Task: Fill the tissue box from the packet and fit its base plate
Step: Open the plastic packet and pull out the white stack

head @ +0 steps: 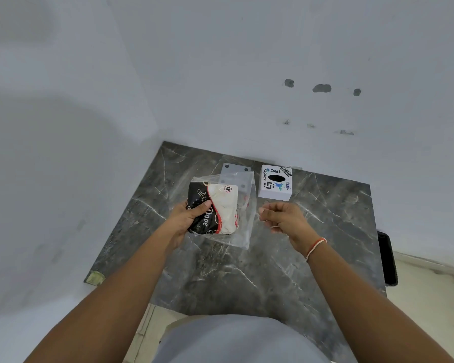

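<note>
Four task items and two hands, listed left to right on the dark marble-pattern desk (247,279).

1. Left hand (186,218): closed around the black end of the packet, thumb on top, fingers beneath. Judged to be steadying the packet so the other hand can work at its open side.

2. Packet (215,209): soft tissue wrap, black with white script at left, white and red toward the right, holding a white wad of tissues. Lifted or tilted slightly off the desk in the grip; whether its underside touches the desk cannot be told. A clear plastic sleeve (243,226) trails from its right side, loose and apparently empty, reaching down to the desk.

3. Base plate (233,170): pale, translucent flat panel with dark corner holes, lying on the desk behind the packet, partly overlapped by the sleeve. Likely parked there until the box is filled.

4. Right hand (281,218): just right of the sleeve, fingers loosely curled, thumb and forefinger near each other; nothing visibly held. A thread band sits on the wrist. Probably poised to draw tissues out.

5. Tissue box (275,185): white cube with stickers, dark oval slot facing up, standing by the wall, just beyond the right hand and apart from it. Filling not yet begun, by appearance.
</note>
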